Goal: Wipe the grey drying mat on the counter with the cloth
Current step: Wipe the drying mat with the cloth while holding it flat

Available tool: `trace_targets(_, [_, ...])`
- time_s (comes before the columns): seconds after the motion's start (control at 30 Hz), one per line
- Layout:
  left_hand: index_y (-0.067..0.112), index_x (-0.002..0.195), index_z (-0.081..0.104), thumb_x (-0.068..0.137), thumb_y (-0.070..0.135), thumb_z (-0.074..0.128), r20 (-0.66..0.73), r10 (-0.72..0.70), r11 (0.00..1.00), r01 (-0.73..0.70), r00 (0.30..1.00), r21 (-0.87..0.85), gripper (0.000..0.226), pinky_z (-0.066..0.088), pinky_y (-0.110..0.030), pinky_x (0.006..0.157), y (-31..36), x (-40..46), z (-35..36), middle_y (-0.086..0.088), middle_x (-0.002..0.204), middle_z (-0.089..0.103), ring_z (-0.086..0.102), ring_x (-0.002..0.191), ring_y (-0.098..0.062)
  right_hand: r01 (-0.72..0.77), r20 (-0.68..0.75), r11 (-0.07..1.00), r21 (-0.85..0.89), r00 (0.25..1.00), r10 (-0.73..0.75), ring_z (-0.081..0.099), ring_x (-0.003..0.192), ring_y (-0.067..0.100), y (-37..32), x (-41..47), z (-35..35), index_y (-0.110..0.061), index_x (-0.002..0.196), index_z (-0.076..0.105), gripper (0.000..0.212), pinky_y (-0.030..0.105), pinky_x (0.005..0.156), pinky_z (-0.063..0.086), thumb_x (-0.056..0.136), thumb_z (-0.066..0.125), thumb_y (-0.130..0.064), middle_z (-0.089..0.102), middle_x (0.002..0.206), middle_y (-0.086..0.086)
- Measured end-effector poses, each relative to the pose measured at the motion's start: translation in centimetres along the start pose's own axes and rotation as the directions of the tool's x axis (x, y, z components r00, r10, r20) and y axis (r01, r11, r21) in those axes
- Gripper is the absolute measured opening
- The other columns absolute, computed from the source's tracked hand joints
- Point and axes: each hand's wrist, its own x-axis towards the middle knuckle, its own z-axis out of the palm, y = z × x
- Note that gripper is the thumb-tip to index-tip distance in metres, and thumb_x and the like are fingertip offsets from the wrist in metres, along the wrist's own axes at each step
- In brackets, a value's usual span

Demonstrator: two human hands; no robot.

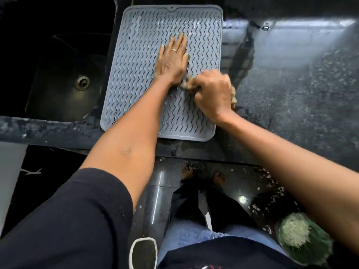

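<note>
The grey drying mat [136, 78] lies on the dark counter [291, 84], its long side running away from the person, with the sink [64, 80] just beside it on the left hand's side. The left hand [172, 61] rests flat on the mat's middle, palm down, fingers straight and pressed close together, pinning the mat in place. Just beside that hand's wrist, toward the person and to the right, the right hand [212, 94] is closed in a fist around the bunched cloth [187, 86]; a wad pokes out on the thumb side and a scrap shows past the little-finger side, near the mat's right border.

The step in hand appears to be scrubbing the near-right part of the mat. To do it well, the bracing palm should keep firm downward weight so the soft mat does not slide or buckle toward the sink. The cloth would do better opened a little wider than this tight wad, and pushed along the wavy ridges so it reaches the grooves. The area under the flat hand is probably unwiped, so that hand will need to shift.
</note>
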Motion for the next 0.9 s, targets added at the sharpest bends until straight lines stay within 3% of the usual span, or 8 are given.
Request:
trace_targets(0.1, [0.019, 0.153, 0.007, 0.103, 0.028, 0.021, 0.007, 0.029, 1.000, -0.029, 1.000, -0.001, 0.053, 0.000, -0.040, 0.121, -0.5, -2.0, 0.5, -0.001, 0.162, 0.004, 0.002, 0.149, -0.020, -0.134, -0.115, 0.991, -0.002, 0.984, 0.132, 0.051, 0.112, 0.019, 1.2, 5.7, 0.5, -0.018, 0.112, 0.065, 0.035, 0.033, 0.094, 0.034, 0.088, 0.046, -0.002, 0.063, 0.118, 0.000])
trace_targets(0.2, [0.018, 0.152, 0.007, 0.103, 0.029, 0.020, -0.037, 0.010, 0.999, -0.011, 0.999, -0.037, 0.053, 0.000, -0.040, 0.121, -0.8, -3.8, 1.1, -0.001, 0.162, 0.005, 0.003, 0.149, -0.019, -0.189, 0.064, 0.969, -0.156, 0.977, 0.201, 0.036, 0.129, 0.026, 3.0, 10.4, 1.6, -0.016, 0.127, 0.050, 0.042, 0.047, 0.108, 0.027, 0.089, 0.044, 0.000, 0.045, 0.140, 0.003])
trace_targets(0.27, [0.017, 0.152, 0.006, 0.102, 0.030, 0.018, -0.055, 0.001, 1.000, -0.003, 0.998, -0.031, 0.054, 0.001, -0.039, 0.121, -0.8, -4.3, 1.5, -0.001, 0.162, 0.004, 0.003, 0.149, -0.018, -0.134, 0.140, 0.954, -0.267, 0.974, 0.176, 0.036, 0.126, 0.033, 3.7, 10.8, 2.2, -0.010, 0.122, 0.052, 0.041, 0.051, 0.102, 0.029, 0.085, 0.045, 0.004, 0.047, 0.136, 0.009])
trace_targets(0.43, [0.018, 0.152, 0.006, 0.101, 0.030, 0.017, -0.055, -0.019, 1.000, 0.018, 0.998, -0.008, 0.054, 0.002, -0.036, 0.120, -0.7, -4.3, 1.6, 0.001, 0.162, 0.005, 0.005, 0.149, -0.016, -0.063, 0.003, 0.962, -0.265, 0.998, 0.066, 0.047, 0.110, 0.032, 2.8, 6.1, 2.9, -0.004, 0.103, 0.064, 0.030, 0.043, 0.084, 0.035, 0.079, 0.047, 0.004, 0.060, 0.114, 0.011])
trace_targets(0.57, [0.018, 0.152, 0.005, 0.102, 0.029, 0.017, -0.041, -0.031, 1.000, 0.031, 0.999, 0.002, 0.053, 0.003, -0.037, 0.121, -0.2, -4.6, 1.1, 0.001, 0.162, 0.004, 0.004, 0.149, -0.016, 0.023, -0.036, 0.973, -0.230, 0.999, -0.032, 0.053, 0.100, 0.031, 2.0, 1.6, 2.2, -0.002, 0.094, 0.067, 0.031, 0.039, 0.079, 0.036, 0.078, 0.041, 0.000, 0.065, 0.106, 0.012])
trace_targets(0.8, [0.018, 0.153, 0.005, 0.102, 0.030, 0.016, -0.024, -0.063, 0.998, 0.063, 0.998, -0.018, 0.053, 0.000, -0.040, 0.121, 0.4, -5.2, 0.6, -0.002, 0.162, 0.004, 0.003, 0.149, -0.019, 0.136, 0.081, 0.955, -0.262, 0.990, -0.119, 0.057, 0.088, 0.030, -0.1, -7.0, 0.3, -0.008, 0.081, 0.068, 0.022, 0.038, 0.069, 0.035, 0.077, 0.046, -0.007, 0.067, 0.090, 0.006])
trace_targets(0.9, [0.019, 0.153, 0.004, 0.102, 0.031, 0.017, -0.015, -0.091, 0.996, 0.090, 0.996, -0.028, 0.053, -0.001, -0.042, 0.121, 0.9, -6.1, 0.7, -0.001, 0.162, 0.002, 0.002, 0.149, -0.020, 0.186, 0.202, 0.966, -0.178, 0.968, -0.149, 0.054, 0.096, 0.030, -0.4, -8.2, -1.0, -0.010, 0.088, 0.069, 0.024, 0.037, 0.074, 0.034, 0.079, 0.047, -0.012, 0.066, 0.096, 0.005])
